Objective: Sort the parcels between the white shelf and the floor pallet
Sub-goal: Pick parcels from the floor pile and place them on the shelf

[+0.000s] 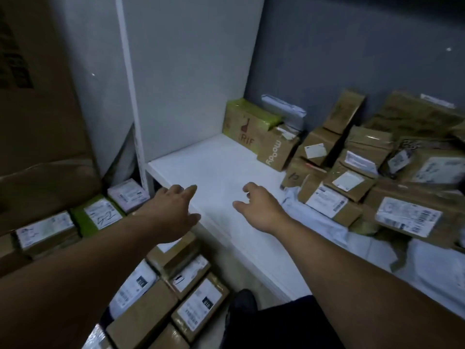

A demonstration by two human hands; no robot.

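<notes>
Head view: both hands are stretched over the white shelf (216,170).
Nothing is held by the left hand (173,212) or right hand (261,210); fingers are loosely spread.

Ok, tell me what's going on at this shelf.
A person is sorting parcels. The left hand and right hand both reach over the bare stretch of the white shelf, fingers loose, holding nothing. A heap of cardboard parcels covers the shelf's right part, and more labelled boxes lie lower down at the left, below the shelf edge. No parcel is in hand at this moment.
</notes>
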